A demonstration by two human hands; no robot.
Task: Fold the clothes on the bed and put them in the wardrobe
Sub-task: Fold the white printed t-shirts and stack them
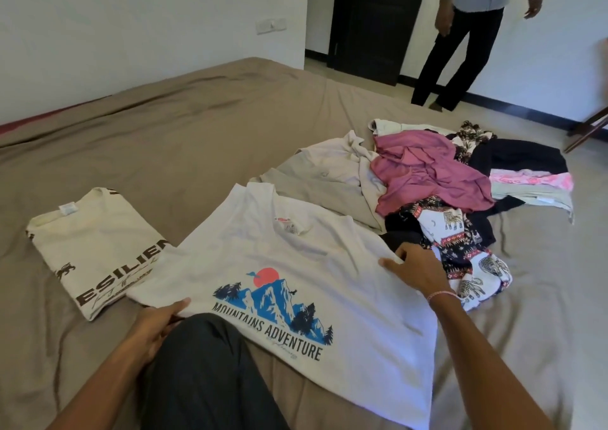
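White T-shirt (296,258) lies flat at frame centre, collar up-frame, hem lower right. My left hand (158,324) grips its left edge and my right hand (418,271) pinches its right. The unfolded pile (427,169) crowds the upper right, with a folded shirt (98,248) at left.

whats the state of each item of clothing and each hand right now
mountains t-shirt: spread out, print up, unfolded
cream t-shirt: folded, lying on the bed
pink garment: crumpled, unfolded
elephant-print garment: crumpled, unfolded
left hand: grips the mountains t-shirt's edge
right hand: pinches its opposite edge
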